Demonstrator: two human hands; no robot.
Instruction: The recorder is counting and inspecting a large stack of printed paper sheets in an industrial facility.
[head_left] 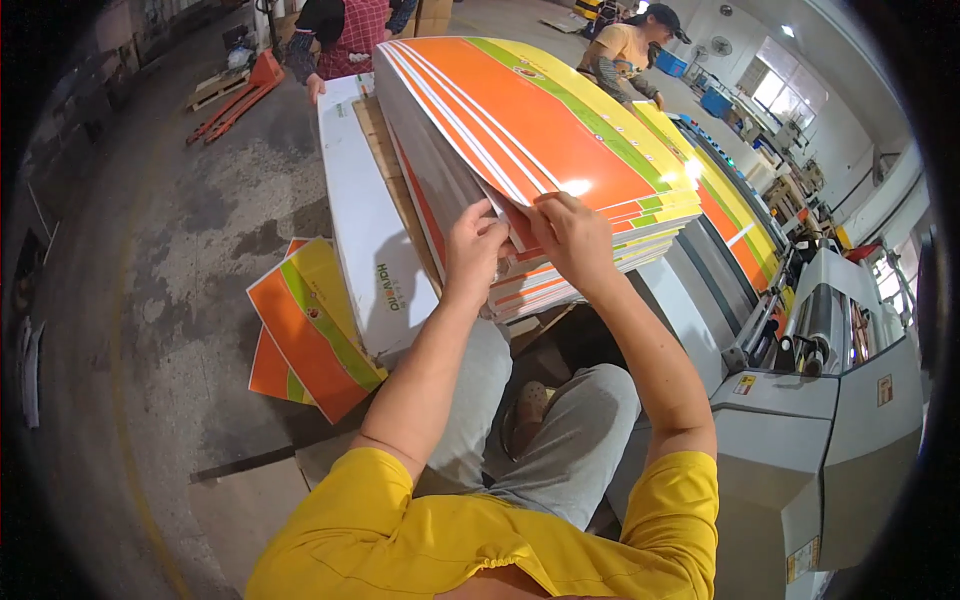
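Observation:
A tall stack of large printed sheets [560, 130], orange, green and yellow with white stripes, fills the space before me. At its near left corner, the edges of the upper sheets are lifted and bent. My right hand [575, 235] is closed on the near edge of these printed sheets, thumb and fingers pinching it. Just left of it, my left hand [475, 250] is closed at the lifted corner, with sheet edges between its fingers. How many sheets each hand holds cannot be made out.
A long white box [365, 220] lies along the stack's left side. Loose printed sheets [315, 325] lie low on the left. A grey machine with rollers [820, 340] stands at right. Two people work beyond the stack. An orange pallet jack [240, 95] stands far left.

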